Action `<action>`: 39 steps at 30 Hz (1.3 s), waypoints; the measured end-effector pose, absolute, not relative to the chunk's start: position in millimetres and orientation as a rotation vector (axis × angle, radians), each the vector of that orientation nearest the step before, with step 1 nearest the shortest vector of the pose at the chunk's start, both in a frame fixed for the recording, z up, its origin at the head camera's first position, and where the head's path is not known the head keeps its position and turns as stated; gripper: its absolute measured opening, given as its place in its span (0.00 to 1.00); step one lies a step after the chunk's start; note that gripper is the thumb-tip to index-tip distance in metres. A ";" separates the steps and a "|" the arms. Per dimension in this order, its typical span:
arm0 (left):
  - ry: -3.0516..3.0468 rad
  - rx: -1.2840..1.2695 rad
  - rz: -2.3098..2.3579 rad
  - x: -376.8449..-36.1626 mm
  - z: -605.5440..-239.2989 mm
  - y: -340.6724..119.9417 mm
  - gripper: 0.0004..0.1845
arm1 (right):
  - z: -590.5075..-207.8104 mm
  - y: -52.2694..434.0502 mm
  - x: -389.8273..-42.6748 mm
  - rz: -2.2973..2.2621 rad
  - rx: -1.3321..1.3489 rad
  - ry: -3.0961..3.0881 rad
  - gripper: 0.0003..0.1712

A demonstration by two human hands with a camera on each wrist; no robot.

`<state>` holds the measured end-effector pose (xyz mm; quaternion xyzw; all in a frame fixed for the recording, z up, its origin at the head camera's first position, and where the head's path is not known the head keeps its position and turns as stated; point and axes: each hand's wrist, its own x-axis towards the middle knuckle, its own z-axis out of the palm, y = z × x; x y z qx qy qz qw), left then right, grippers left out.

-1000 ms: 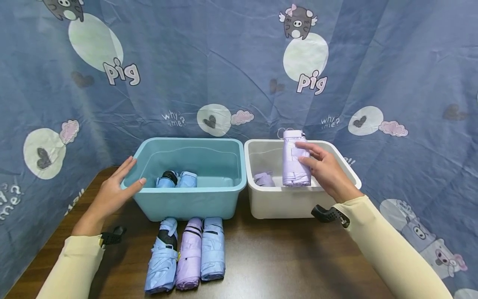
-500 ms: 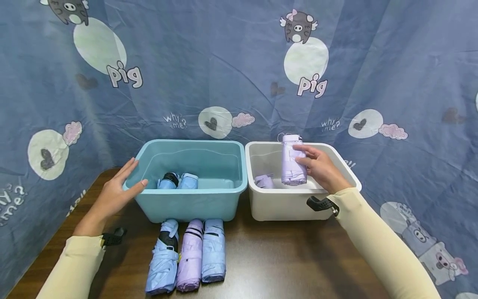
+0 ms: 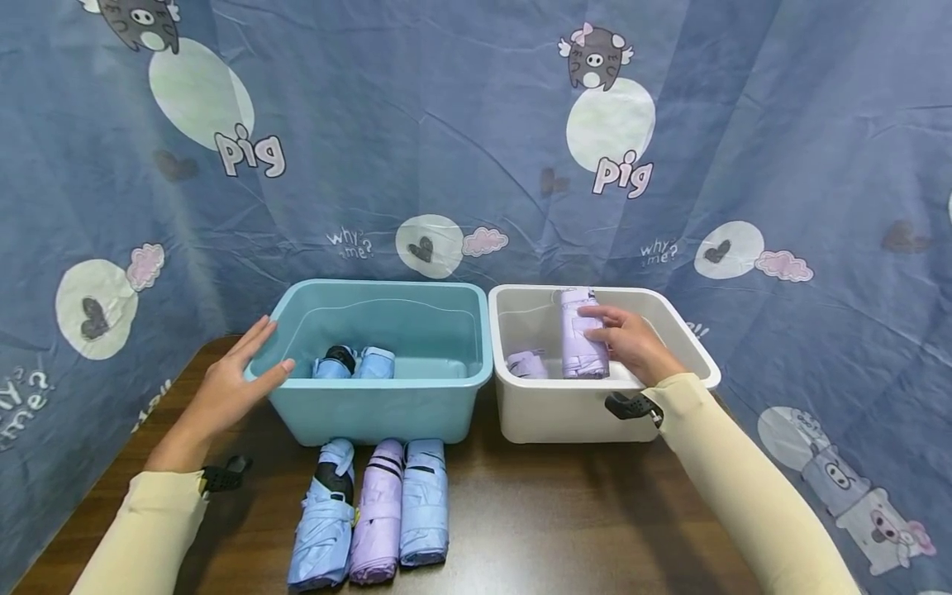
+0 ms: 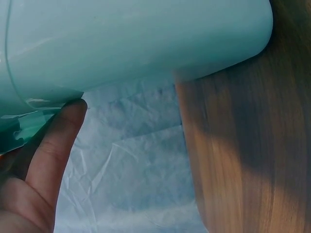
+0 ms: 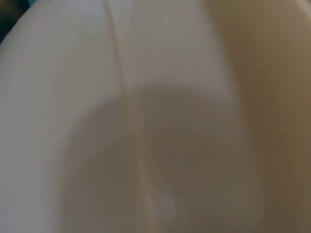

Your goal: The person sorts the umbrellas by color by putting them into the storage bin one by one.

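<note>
My right hand (image 3: pixel 623 340) holds a folded lilac umbrella (image 3: pixel 580 330) upright inside the white bin (image 3: pixel 587 409), beside another lilac umbrella (image 3: pixel 525 363) lying on the bin's floor. My left hand (image 3: pixel 236 372) rests with straight fingers against the left rim of the teal bin (image 3: pixel 375 409), its thumb (image 4: pixel 58 141) on the bin's wall (image 4: pixel 121 43). Two light blue umbrellas (image 3: pixel 353 362) lie inside the teal bin. The right wrist view shows only the blurred white bin wall (image 5: pixel 146 121).
Three folded umbrellas lie side by side on the brown table (image 3: pixel 558 512) in front of the teal bin: a blue one (image 3: pixel 322 516), a lilac one (image 3: pixel 375 512) and a blue one (image 3: pixel 424 504). A blue pig-print cloth (image 3: pixel 446 124) hangs behind and around the table.
My right hand has lowered the lilac umbrella from above the white bin's rim down into the bin. The left hand has stayed on the teal bin.
</note>
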<state>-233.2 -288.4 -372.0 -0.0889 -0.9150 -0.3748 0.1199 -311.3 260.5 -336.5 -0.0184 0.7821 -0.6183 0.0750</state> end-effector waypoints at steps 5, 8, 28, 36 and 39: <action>-2.664 -0.274 -1.093 -233.8 -371.5 -290.2 0.42 | -338.4 260.1 -314.3 -1.761 -0.060 2.375 0.30; -2.666 -0.286 -1.093 -233.7 -372.3 -289.9 0.42 | -340.9 260.9 -316.3 -1.695 -0.057 2.379 0.30; -2.671 -0.270 -1.102 -233.8 -373.0 -288.4 0.42 | -348.4 257.6 -320.4 -1.303 -0.001 2.456 0.30; -2.661 -0.270 -1.093 -234.6 -372.8 -288.7 0.41 | -346.2 256.3 -320.0 -1.364 -0.067 2.457 0.30; -2.676 -0.263 -1.089 -234.8 -372.6 -288.0 0.41 | -346.7 257.7 -319.6 -1.470 -0.076 2.425 0.29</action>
